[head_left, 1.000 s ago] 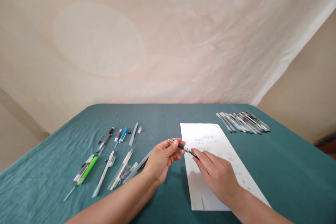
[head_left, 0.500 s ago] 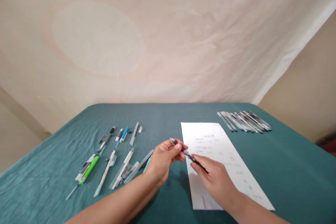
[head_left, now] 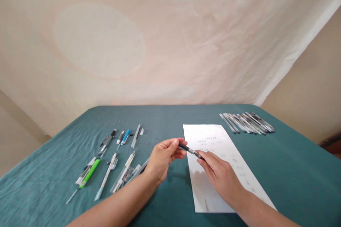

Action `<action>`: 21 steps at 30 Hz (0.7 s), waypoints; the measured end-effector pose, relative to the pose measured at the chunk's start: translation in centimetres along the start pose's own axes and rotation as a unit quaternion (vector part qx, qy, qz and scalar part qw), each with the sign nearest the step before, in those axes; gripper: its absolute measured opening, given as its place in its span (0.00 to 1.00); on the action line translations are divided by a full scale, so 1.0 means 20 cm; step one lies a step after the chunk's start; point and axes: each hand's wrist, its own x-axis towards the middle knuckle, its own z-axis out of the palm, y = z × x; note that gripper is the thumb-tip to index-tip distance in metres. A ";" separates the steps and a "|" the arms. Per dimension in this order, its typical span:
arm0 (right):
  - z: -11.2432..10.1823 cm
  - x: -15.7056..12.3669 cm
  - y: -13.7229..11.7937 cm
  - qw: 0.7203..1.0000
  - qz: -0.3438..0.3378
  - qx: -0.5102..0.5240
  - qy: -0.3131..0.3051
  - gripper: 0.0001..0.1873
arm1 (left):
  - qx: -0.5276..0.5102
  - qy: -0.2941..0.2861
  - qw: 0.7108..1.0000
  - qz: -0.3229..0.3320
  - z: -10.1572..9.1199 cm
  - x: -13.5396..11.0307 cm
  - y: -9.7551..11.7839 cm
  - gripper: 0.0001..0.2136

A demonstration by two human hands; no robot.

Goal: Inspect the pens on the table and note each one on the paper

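My left hand [head_left: 163, 158] pinches the rear end of a black pen [head_left: 188, 149] above the table. The fingers of my right hand [head_left: 220, 175] grip the pen's tip end, over the left edge of a white sheet of paper [head_left: 226, 149] with faint writing. The pen points down to the right. Both hands are closed on it.
A teal cloth covers the table [head_left: 173, 117]. Loose pens and pen parts lie at the left, among them a green pen [head_left: 89, 173] and a blue one [head_left: 125, 136]. A row of several pens [head_left: 247, 122] lies at the back right. A pale sheet hangs behind.
The pen and both hands dipped toward me, then came back to about where they were a second ago, with the pen lying flatter. The left hand's pinch shifted along the rear end.
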 end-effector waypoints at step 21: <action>-0.36 0.19 0.43 0.675 0.278 0.668 0.144 0.06 | 0.595 -0.284 0.714 0.234 0.00 -0.10 -0.13 0.17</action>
